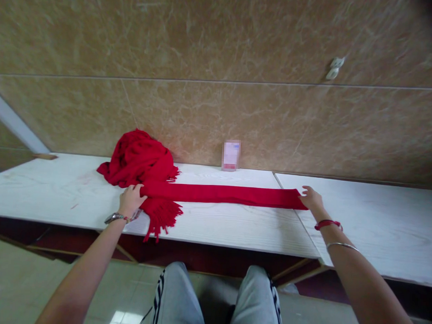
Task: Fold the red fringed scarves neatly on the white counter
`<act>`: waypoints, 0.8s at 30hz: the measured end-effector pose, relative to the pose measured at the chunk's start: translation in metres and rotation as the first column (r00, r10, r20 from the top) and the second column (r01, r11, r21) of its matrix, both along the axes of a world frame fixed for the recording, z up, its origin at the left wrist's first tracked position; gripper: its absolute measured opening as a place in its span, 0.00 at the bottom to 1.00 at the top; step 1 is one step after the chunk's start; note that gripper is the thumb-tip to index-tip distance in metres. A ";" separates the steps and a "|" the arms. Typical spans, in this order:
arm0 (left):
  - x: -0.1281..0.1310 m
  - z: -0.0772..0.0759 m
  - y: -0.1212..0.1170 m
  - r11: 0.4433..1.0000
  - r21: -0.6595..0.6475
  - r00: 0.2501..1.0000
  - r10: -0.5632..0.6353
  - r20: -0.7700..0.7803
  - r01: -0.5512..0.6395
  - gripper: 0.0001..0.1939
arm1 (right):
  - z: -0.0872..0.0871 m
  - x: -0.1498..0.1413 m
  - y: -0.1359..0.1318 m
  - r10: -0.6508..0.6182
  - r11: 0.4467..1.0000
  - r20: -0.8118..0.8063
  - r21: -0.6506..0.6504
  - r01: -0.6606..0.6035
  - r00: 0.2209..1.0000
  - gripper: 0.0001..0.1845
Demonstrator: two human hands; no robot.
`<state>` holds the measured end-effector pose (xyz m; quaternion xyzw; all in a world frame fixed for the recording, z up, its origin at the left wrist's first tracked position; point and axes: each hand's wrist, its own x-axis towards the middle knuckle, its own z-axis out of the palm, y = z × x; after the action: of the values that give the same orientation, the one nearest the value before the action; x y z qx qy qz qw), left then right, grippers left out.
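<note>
Long red fabric strip (222,194), flat on white wood-grain worktop (217,223): left hand (130,199) pinching 1 end; right hand (312,199) at the other, pinch indiscernible from here. Apparent step: straightening; next calls for even tension.

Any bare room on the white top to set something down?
Bare: white top right of the right hand, left of the red heap, and between the folded red strip and front edge. Crowded: around the left hand, with heap, fringe and strip's left end.
</note>
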<state>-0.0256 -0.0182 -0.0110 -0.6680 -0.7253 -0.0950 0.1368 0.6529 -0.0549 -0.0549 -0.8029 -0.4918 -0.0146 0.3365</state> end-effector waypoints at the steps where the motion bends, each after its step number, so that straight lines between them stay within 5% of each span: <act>1: 0.003 -0.002 -0.002 1.000 -0.001 1.000 -0.006 -0.016 0.006 0.23 | 0.002 -0.013 0.002 0.025 1.000 0.116 -0.009 -0.024 0.993 0.26; 2: 0.007 -0.003 -0.004 0.999 0.023 0.999 -0.028 -0.041 0.029 0.23 | 0.005 -0.031 0.004 0.067 0.998 0.211 -0.015 -0.065 0.975 0.27; 4: 0.021 -0.004 -0.007 0.986 0.079 0.985 -0.135 -0.105 0.144 0.24 | 0.009 -0.078 0.010 0.337 0.939 0.333 -0.055 -0.339 0.881 0.25; 7: 0.047 -0.002 -0.005 0.917 0.029 0.904 -0.387 -0.179 0.398 0.25 | 0.010 -0.158 0.017 0.674 0.732 0.368 -0.220 -0.644 0.640 0.26; 9: 0.058 -0.002 -0.001 0.873 -0.063 0.852 -0.485 -0.195 0.483 0.27 | 0.006 -0.198 0.018 0.789 0.610 0.338 -0.329 -0.721 0.513 0.28; 11: 0.056 -0.003 0.004 0.879 -0.121 0.856 -0.476 -0.203 0.460 0.29 | 0.000 -0.219 0.017 0.837 0.545 0.318 -0.400 -0.737 0.446 0.29; 14: 0.029 -0.005 0.006 0.939 -0.099 0.914 -0.344 -0.214 0.330 0.29 | -0.007 -0.212 0.012 0.839 0.542 0.335 -0.438 -0.717 0.429 0.29; 19: -0.018 -0.001 -0.001 0.992 -0.063 0.993 -0.111 -0.041 0.108 0.25 | -0.012 -0.152 0.004 0.835 0.549 0.322 -0.421 -0.722 0.447 0.27; 24: 0.003 0.003 0.002 0.980 -0.098 0.979 -0.162 0.122 0.174 0.17 | 0.003 -0.147 0.011 0.795 0.605 0.253 -0.391 -0.694 0.551 0.25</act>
<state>-0.0223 -0.0159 -0.0080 -0.7268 -0.6769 -0.1046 0.0504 0.5062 -0.0437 -0.0524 -0.5285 -0.8426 0.0266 0.0995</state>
